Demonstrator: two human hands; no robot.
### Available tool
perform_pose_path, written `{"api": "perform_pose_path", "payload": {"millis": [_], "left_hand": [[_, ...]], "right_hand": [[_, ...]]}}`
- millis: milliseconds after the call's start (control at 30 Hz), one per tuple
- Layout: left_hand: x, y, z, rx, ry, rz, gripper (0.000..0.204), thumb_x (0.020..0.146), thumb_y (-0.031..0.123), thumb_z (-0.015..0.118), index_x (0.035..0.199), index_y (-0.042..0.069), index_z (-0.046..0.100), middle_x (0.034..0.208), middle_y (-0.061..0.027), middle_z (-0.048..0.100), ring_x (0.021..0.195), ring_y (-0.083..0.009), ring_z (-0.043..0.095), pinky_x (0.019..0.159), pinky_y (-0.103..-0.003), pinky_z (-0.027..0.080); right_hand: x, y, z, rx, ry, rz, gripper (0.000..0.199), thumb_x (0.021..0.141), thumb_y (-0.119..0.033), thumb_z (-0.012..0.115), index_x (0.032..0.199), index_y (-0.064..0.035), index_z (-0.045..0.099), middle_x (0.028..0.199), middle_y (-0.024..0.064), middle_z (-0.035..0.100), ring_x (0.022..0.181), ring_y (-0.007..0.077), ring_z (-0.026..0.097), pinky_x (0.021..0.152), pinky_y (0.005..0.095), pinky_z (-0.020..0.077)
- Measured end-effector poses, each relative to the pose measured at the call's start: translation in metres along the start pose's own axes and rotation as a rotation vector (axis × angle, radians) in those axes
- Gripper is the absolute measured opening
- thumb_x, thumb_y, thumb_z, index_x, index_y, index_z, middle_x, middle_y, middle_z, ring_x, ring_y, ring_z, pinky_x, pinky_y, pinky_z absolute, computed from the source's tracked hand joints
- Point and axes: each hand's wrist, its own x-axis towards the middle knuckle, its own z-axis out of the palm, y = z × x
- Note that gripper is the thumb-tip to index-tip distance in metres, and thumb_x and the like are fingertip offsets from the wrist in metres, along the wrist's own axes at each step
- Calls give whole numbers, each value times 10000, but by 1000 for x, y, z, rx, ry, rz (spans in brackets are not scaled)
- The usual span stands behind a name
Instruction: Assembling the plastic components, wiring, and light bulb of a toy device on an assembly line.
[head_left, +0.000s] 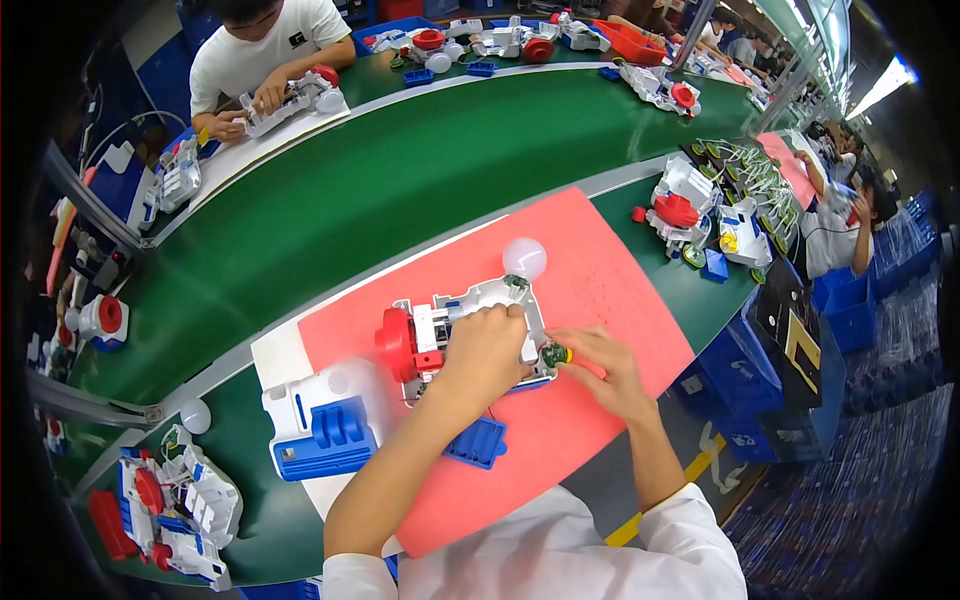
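An open white plastic housing (490,297) with a large red round part (398,344) at its left end lies on a pink mat (600,265). My left hand (484,345) is closed over the middle of the housing, fingers curled down into it; what they grip is hidden. At the housing's right end, my right hand (608,372) pinches a small round green circuit board (554,354) with a yellow edge between thumb and fingers. A whitish dome (524,258) touches the housing's far edge. Near my left forearm lies a blue plastic cover (476,443).
A white and blue shell (325,420) stands at the mat's left. Partly built units lie at the lower left (205,500) and right (680,205), beside a bundle of wired boards (745,180). A green conveyor (400,180) runs beyond; across it a co-worker (270,60) handles another unit.
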Motion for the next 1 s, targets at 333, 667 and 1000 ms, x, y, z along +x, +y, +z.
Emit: {"api": "perform_pose_path", "payload": {"millis": [333, 667, 1000], "left_hand": [[-1, 13, -2, 71, 4, -20, 472, 603, 178, 884, 948, -41, 648, 940, -186, 678, 905, -293, 699, 765, -351, 587], [-108, 26, -104, -88, 259, -188, 264, 847, 209, 741, 972, 1, 638, 943, -144, 640, 800, -303, 672, 637, -381, 536], [-183, 45, 37, -293, 490, -589, 494, 839, 211, 777, 1207, -26, 550, 1036, -209, 620, 885, -395, 627, 781, -443, 513]], "right_hand": [[-7, -3, -2, -413, 19, -10, 452, 796, -128, 764, 1240, -123, 680, 1355, 104, 567, 1231, 286, 486, 1008, 404, 377], [-31, -42, 37, -187, 84, -133, 315, 827, -115, 740, 1131, -50, 692, 1167, 122, 632, 981, 299, 633, 815, 372, 519], [-38, -49, 86, -130, -112, -152, 275, 869, -117, 701, 1111, 9, 666, 1048, 140, 608, 957, 295, 617, 811, 378, 525]]}}
